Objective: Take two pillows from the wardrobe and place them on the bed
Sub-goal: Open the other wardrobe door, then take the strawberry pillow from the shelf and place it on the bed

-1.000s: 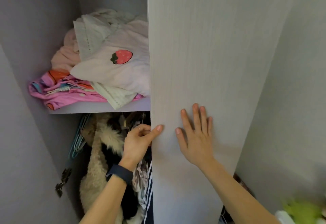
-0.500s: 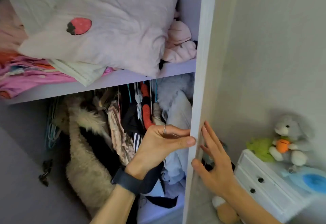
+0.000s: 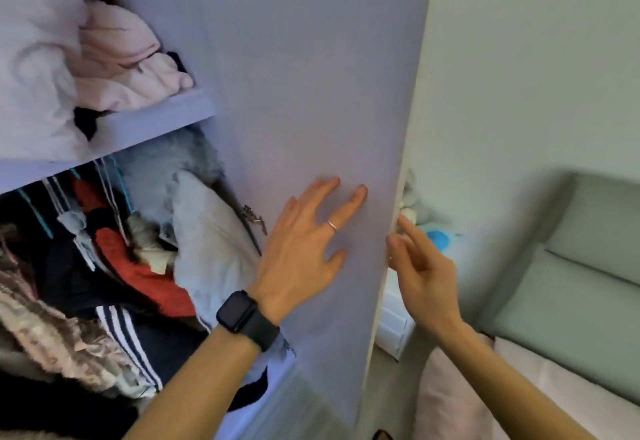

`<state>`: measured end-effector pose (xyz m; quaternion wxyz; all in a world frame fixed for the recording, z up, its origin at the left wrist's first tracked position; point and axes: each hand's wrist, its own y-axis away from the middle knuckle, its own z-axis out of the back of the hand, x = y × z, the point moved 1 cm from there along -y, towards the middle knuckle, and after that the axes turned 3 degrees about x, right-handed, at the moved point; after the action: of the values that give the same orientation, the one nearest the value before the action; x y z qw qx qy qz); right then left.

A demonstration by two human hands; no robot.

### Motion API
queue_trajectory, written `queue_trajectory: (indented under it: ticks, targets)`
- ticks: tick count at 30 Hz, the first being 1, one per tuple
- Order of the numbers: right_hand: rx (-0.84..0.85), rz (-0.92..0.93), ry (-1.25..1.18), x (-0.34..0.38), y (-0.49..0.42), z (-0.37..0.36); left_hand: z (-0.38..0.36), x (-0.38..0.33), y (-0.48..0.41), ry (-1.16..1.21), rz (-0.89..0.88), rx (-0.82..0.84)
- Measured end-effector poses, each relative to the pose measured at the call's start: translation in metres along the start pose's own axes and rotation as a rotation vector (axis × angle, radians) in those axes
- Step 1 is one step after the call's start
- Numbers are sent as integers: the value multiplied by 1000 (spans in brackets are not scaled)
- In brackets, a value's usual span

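Pillow (image 3: 34,59) first: it lies pale and crumpled on the left part of the shelf (image 3: 156,117), reaching to the front edge, and the frame cuts off its left side. A pink cloth (image 3: 121,59) is bundled just beside it, toward the shelf's right end. Only 1 pillow shows plainly; I cannot tell whether a 2nd sits behind or under it. Under the shelf hang clothes (image 3: 138,266), packed close.

Right of them the door (image 3: 311,76) stands open, its inner face toward the camera. The left hand (image 3: 304,239) lies flat on that face, fingers straight and spread, gripping nothing. The right hand (image 3: 422,266) is at the door's outer edge with its fingers loosely out, holding nothing; blur hides whether they touch the edge. The 2 hands are apart, with the door's edge between them. Lower and farther right is the bed (image 3: 554,398) with its headboard (image 3: 588,266).

As I judge it, the coming reach turns on this: the pillow lies up and to the left of both hands, and the left hand is the nearer. Its long axis seems to run along the shelf, so a pull toward the front edge should bring it out broadside. The bed lies the opposite way, past the door.
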<state>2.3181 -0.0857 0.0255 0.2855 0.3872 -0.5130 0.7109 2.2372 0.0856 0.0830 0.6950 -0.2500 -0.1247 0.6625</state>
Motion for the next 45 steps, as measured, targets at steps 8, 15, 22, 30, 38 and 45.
queue_trajectory:
  ticks: [8, 15, 22, 30, 38, 45]
  targets:
    - [-130, -127, 100, -16, -40, 10, -73, -4, -41, -107, 68, -14]
    - [-236, -28, 89, -18, 19, -35, -71, 29, -7, 38, 122, -49]
    - [80, 204, 320, 11, 5, -121, 11, 119, 78, -91, 454, -84]
    - [447, 294, 113, 110, -74, -258, 185, 165, 110, -260, 699, -279]
    - [504, 382, -47, 211, -175, -326, 334, 220, 87, -387, 777, -585]
    - [594, 169, -86, 270, -295, -393, 429, 289, 37, -478, 990, -445]
